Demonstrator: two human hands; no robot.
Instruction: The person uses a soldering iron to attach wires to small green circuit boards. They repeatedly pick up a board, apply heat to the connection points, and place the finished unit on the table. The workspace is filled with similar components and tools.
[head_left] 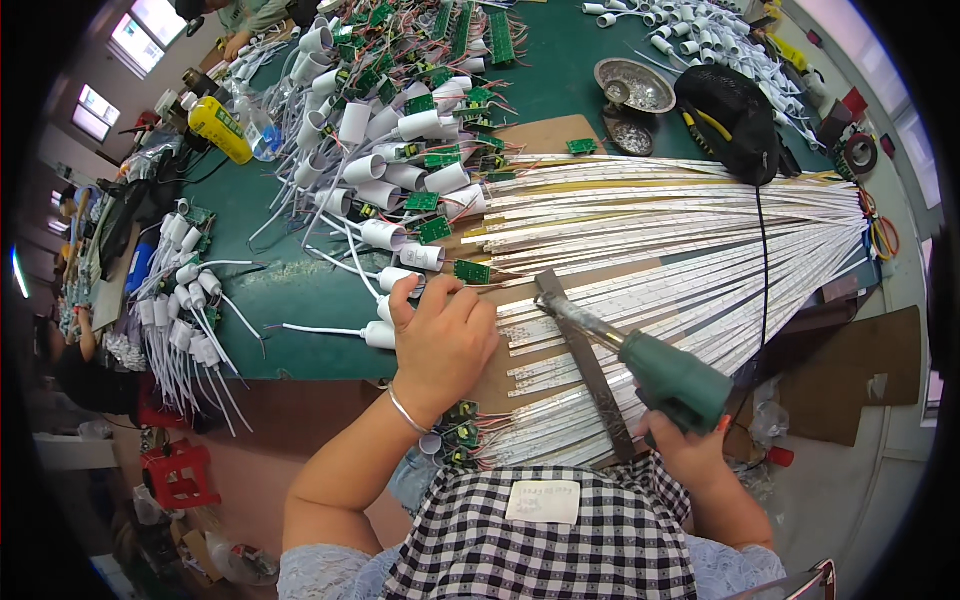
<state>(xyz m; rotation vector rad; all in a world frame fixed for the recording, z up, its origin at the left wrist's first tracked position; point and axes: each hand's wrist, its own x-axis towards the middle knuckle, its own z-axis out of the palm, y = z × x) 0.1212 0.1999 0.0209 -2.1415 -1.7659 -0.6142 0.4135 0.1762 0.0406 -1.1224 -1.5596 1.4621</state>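
Note:
My right hand (688, 450), low on the right, is wrapped round the handle of a green soldering gun (680, 378). Its metal barrel points left, with the tip over a dark flat bar (590, 375) that lies across the white LED strips (640, 290). My left hand (450, 335) is closed, fingers curled down at the left ends of the strips; what they grip is hidden beneath them. Right by those fingers are white cylindrical lamp caps (379, 335) with white cables. A small green circuit board (472, 272), wired to a strip, sits just beyond the left hand.
Many caps and boards (400, 180) are heaped beyond my left hand on the green table (290, 335). Further off are a metal bowl (640, 85), a black bag (728, 125) and a yellow bottle (220, 128). A black cord (765, 270) crosses the strips. Another person's hand (237, 45) shows far left.

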